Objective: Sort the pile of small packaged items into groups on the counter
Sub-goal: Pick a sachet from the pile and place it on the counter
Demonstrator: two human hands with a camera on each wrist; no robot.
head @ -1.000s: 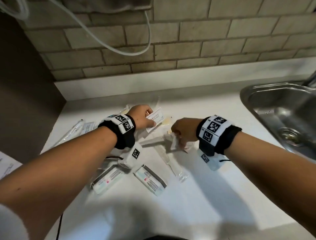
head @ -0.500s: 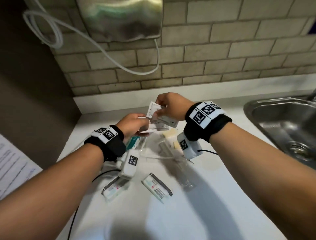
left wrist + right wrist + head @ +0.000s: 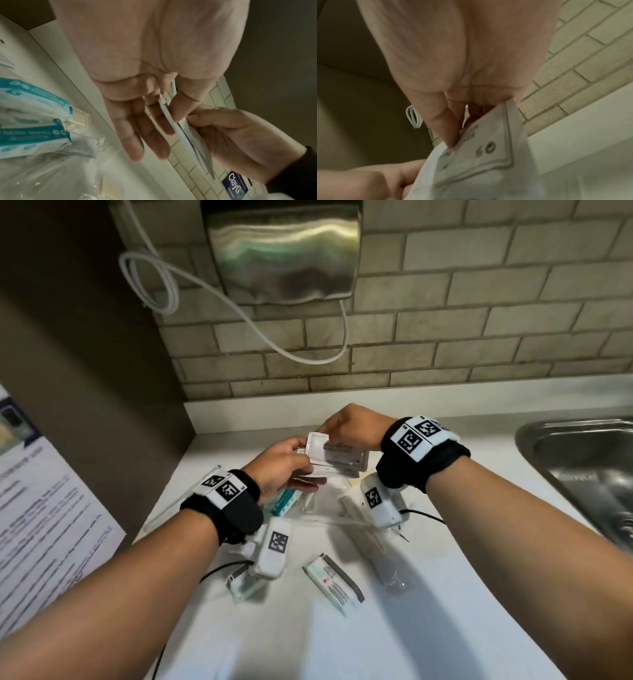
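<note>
Both hands up off the desk, sharing flat white sachets. Left hand pinches their near edge, thumb on top; right hand fingers clamp the far edge. Wipes packs and wrapped packets lie below; sink at right.

Head view: dim, warm indoor light w/ soft shadows of both forearms on the counter. Wavy glare on the steel dispenser, dull sheen on the sink. Strong wide-angle bend at edges; wall lines curve. Wrist views darker, greenish, grainy. Palms close to lens, soft-focus; sachet print motion-blurred in right wrist view.
</note>
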